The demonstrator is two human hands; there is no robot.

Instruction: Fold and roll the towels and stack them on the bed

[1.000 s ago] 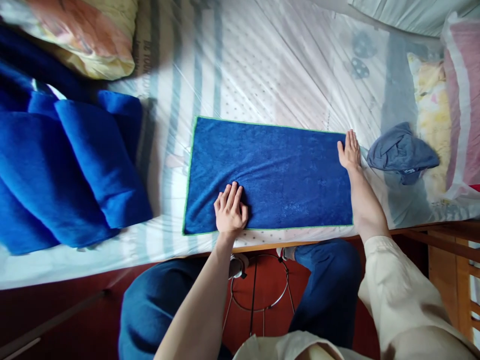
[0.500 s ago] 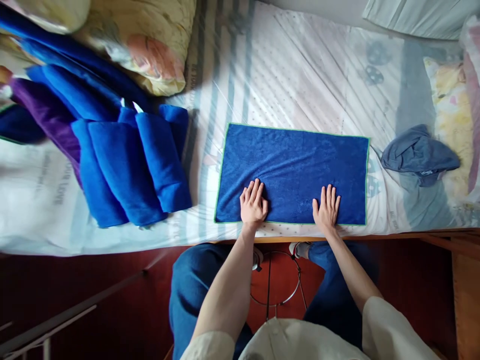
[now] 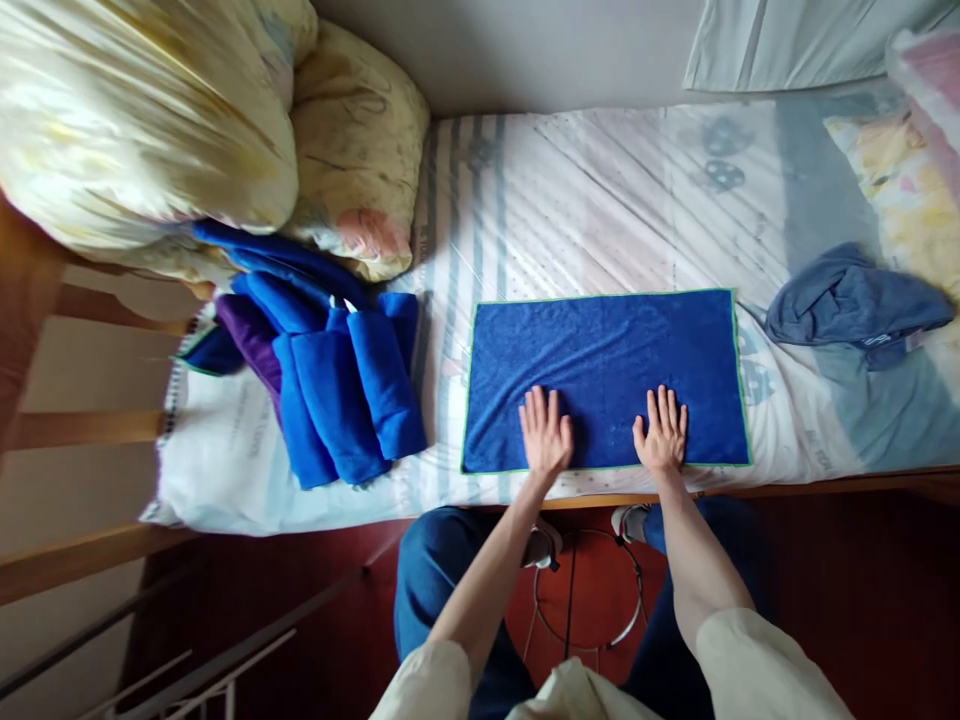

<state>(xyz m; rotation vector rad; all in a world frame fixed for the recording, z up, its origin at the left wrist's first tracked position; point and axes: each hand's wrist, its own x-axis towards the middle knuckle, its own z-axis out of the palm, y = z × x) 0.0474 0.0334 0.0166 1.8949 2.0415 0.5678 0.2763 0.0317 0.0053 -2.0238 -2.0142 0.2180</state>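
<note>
A blue towel (image 3: 600, 350) with a green edge lies spread out on the bed, with a few soft creases on its left half. My left hand (image 3: 546, 432) rests flat on its near part, left of the middle, fingers stretched out. Farther right, my right hand (image 3: 661, 430) lies palm down on the same towel, its fingers apart from the thumb. Both hands are close to the towel's near edge and hold nothing. To the left sit several rolled blue towels (image 3: 337, 405), with a purple cloth (image 3: 251, 335) beside them.
A crumpled grey-blue garment (image 3: 855, 305) lies right of the towel on the patterned bedsheet (image 3: 622, 200). Yellowish pillows (image 3: 360, 150) are piled at the back left. Wooden slats (image 3: 97, 430) bound the bed's left end. Below the bed edge stands a metal ring frame (image 3: 589, 640).
The view has swung to the left and up, showing more pillows and the bed's end. My left hand's fingers have spread flatter; both hands stay on the towel.
</note>
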